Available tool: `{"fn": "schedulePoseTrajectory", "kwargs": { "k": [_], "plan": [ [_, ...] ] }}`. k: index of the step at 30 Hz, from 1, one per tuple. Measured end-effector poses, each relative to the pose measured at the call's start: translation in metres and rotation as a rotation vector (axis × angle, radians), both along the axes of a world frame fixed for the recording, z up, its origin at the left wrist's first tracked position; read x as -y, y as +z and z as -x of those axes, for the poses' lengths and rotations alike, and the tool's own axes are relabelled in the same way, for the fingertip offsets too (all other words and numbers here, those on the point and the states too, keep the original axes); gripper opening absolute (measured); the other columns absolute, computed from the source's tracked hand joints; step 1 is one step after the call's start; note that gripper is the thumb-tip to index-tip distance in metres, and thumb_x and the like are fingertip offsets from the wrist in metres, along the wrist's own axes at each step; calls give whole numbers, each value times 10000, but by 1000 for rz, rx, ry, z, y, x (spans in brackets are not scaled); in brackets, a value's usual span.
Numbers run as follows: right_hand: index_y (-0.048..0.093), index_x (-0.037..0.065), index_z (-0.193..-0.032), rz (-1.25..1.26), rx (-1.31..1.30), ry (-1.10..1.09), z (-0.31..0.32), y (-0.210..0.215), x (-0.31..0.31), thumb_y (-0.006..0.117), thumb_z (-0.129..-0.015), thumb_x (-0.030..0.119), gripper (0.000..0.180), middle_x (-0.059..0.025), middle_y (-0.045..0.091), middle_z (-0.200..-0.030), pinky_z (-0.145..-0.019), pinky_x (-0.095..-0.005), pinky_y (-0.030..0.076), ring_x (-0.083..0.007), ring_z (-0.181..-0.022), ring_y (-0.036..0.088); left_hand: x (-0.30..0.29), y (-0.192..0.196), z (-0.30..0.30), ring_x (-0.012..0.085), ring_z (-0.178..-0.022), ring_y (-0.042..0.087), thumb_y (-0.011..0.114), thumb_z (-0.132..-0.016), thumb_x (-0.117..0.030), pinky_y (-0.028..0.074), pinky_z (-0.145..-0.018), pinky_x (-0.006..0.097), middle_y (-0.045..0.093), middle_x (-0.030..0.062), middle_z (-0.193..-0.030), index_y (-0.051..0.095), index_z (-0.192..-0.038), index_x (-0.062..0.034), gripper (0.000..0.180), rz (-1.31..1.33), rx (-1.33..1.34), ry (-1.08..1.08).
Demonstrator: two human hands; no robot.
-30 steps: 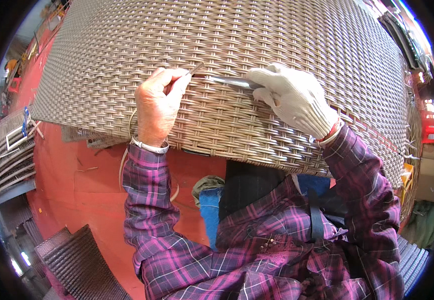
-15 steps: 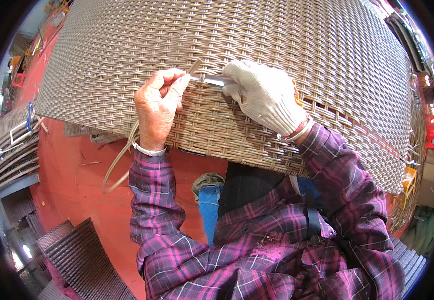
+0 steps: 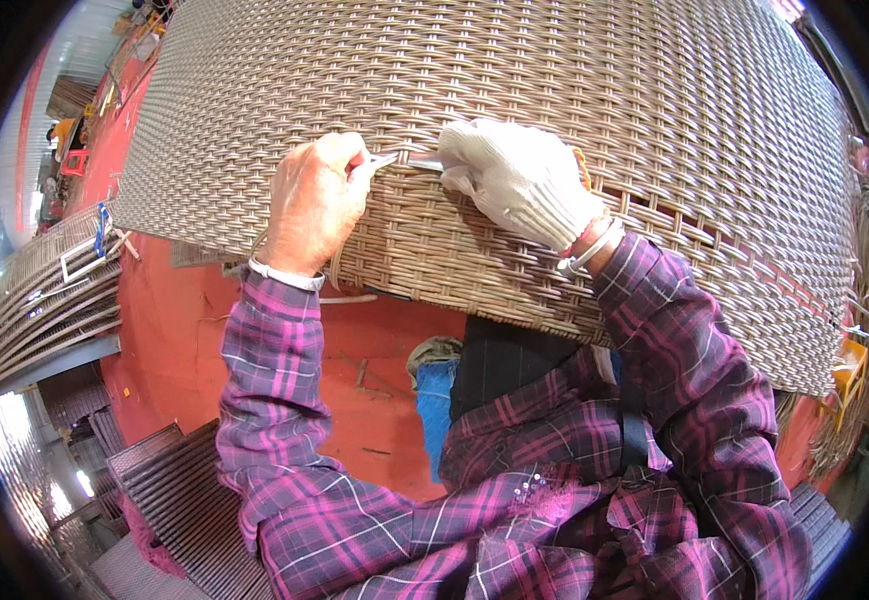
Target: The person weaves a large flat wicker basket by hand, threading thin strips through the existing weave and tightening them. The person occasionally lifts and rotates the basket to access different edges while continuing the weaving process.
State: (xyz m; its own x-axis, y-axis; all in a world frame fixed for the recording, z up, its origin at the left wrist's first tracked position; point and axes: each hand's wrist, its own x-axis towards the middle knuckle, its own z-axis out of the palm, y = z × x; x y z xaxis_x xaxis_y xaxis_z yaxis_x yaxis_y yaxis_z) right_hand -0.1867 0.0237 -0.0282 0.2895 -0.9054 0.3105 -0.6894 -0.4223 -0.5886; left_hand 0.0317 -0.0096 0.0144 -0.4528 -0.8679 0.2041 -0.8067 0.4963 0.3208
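A large panel of brown woven wicker [image 3: 515, 60] spreads before me, and both my hands work near its front edge. My bare left hand [image 3: 317, 195] is closed in a fist-like grip on a wicker strand, most of it hidden by the fingers. A loose length of strand [image 3: 351, 299] shows below that wrist. In a white knit glove, my right hand [image 3: 517, 180] grips a thin metal tool [image 3: 425, 160]. Its shaft points left and passes under a strand of the weave, its tip side close to my left fingers. The tool's handle is hidden in the glove.
A long gap [image 3: 685, 222] runs through the weave right of my glove. Curved woven frames [image 3: 50, 300] are stacked at left, with dark slatted panels [image 3: 195, 500] below them. Scraps lie on the red floor [image 3: 375, 370]. A yellow object [image 3: 848, 368] is at right.
My left hand has turned over and closed further, and the strand end that stuck up is out of sight. The hanging strand loop has shifted. My right hand stays nearly in place.
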Motion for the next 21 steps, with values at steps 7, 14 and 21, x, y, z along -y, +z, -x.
{"fn": "schedulePoseTrajectory", "kwargs": {
  "k": [7,14,21],
  "plan": [
    [637,108,-957,-99,-12,50,4,2,5,621,-870,248,165,-128,665,-832,-680,-455,526,-346,-823,666,59,18,-2,77,-626,542,693,-773,-89,434,-564,278,609,14,-639,648,-717,-7,109,-472,124,-220],
    [605,160,-1119,-108,-55,-11,1,3,-1,675,-862,248,281,-112,657,-863,-681,-424,516,-336,-807,657,81,-2,5,66,-651,553,707,-813,-83,459,-620,247,638,-2,-714,668,-799,-17,78,-721,8,-285],
    [514,312,-1358,-101,-227,36,0,11,-9,565,-919,187,460,-108,641,-908,-629,-421,526,-294,-762,668,47,3,-15,78,-701,558,631,-901,-72,467,-663,242,628,5,-787,655,-952,-18,78,-738,-304,-108]
  ]
}}
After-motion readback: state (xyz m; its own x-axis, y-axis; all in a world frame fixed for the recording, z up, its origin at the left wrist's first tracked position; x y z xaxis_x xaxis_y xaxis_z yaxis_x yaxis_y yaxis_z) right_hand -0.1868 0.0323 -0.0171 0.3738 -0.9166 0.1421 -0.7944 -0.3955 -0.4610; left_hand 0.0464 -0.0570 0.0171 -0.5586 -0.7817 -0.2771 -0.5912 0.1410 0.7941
